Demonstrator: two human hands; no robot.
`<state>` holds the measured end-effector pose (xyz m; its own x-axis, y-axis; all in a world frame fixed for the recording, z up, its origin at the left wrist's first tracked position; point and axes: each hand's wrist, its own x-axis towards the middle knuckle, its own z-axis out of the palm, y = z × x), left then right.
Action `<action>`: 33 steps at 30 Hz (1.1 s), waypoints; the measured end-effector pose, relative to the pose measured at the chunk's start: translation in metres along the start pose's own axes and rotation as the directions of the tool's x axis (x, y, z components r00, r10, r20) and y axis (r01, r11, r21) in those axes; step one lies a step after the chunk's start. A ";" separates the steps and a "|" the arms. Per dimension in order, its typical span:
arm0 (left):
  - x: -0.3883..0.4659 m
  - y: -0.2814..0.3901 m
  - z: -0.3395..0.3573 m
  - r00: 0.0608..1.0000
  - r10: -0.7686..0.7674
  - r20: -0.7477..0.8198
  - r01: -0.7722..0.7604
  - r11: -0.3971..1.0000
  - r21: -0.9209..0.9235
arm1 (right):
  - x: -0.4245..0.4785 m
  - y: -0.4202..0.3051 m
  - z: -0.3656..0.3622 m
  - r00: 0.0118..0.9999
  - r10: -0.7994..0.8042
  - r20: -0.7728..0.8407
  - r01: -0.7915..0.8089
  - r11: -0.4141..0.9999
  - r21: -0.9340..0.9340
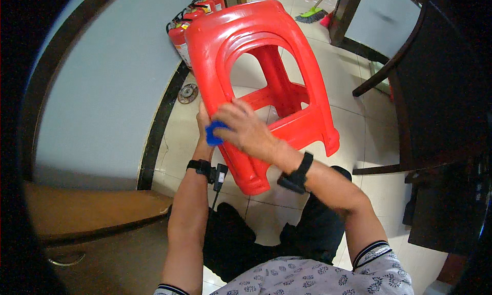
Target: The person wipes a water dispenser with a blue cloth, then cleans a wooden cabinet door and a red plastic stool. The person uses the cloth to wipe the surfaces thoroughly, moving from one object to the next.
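Note:
A red plastic stool [323,129] is held up in front of me, tilted, with its legs showing through large openings. My left hand [203,120] grips the stool's left side from behind; most of its fingers are hidden by the red plastic. Across the same side lies my right hand [246,131], slightly blurred, pressing a blue cloth or sponge [215,133] against the stool's edge. Which of the two the blue thing is, I cannot tell. Both wrists wear black straps with small devices.
Several red fire extinguishers [178,37] line the wall at the upper left. A wooden cabinet [103,210] stands at the lower left. At the upper right are a green-headed broom [310,15] and dark furniture [434,83]. A round metal piece [188,93] lies on the tiled floor.

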<state>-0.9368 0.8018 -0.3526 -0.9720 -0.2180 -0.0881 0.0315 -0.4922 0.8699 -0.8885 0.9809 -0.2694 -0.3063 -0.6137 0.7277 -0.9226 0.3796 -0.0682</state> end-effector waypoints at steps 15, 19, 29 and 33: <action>-0.011 0.016 0.015 0.996 -0.054 0.073 0.058 0.997 -0.052 | 0.026 0.151 -0.083 0.800 0.293 -0.524 -0.370 0.928 -0.046; -0.003 0.001 0.000 0.994 -0.082 0.075 0.086 0.995 -0.046 | -0.041 0.171 -0.117 0.354 0.826 -0.438 -0.781 0.519 0.347; -0.014 0.013 -0.023 1.000 -0.002 -0.014 0.004 0.990 0.139 | -0.132 0.112 -0.103 0.200 0.980 -0.020 -0.628 0.144 0.765; -0.010 0.035 -0.034 0.993 0.053 -0.105 0.009 0.856 0.517 | -0.130 0.091 -0.098 0.223 0.975 -0.019 -0.514 0.134 0.847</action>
<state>-0.9179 0.7581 -0.3377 -0.9391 -0.3309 -0.0928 -0.1027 0.0127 0.9946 -0.9100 1.1630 -0.3035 -0.9631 0.2464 0.1086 -0.1648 -0.2201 -0.9615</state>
